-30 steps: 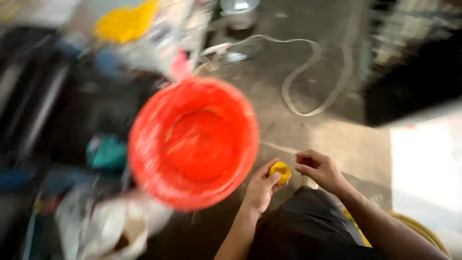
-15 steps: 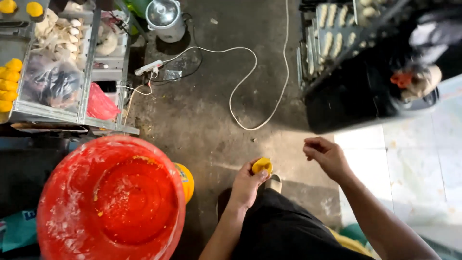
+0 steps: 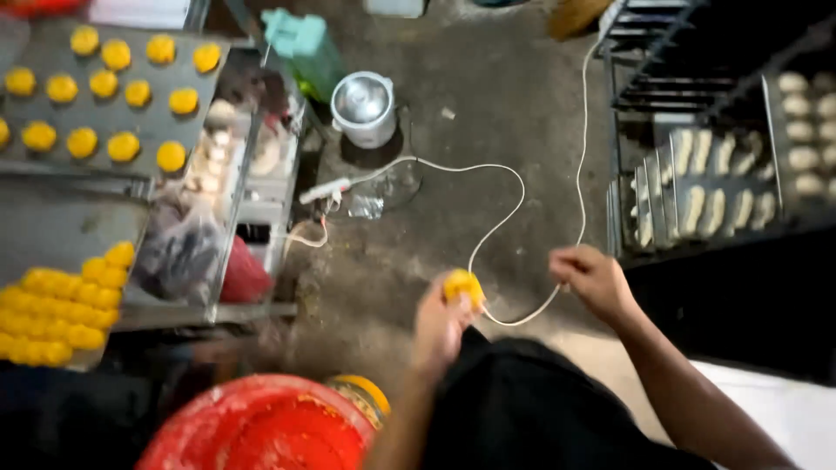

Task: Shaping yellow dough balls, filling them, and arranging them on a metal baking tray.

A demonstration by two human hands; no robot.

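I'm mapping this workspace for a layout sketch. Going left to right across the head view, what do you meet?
Grey metal tray of round yellow dough pieces → silver lidded pot on the floor → left hand holding a yellow dough lump → right hand → dark rack of pale elongated dough pieces.

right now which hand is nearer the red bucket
Left. The left hand, holding a yellow dough piece, sits just up and right of the red bucket. The right hand is farther right, over the floor by the white cord.
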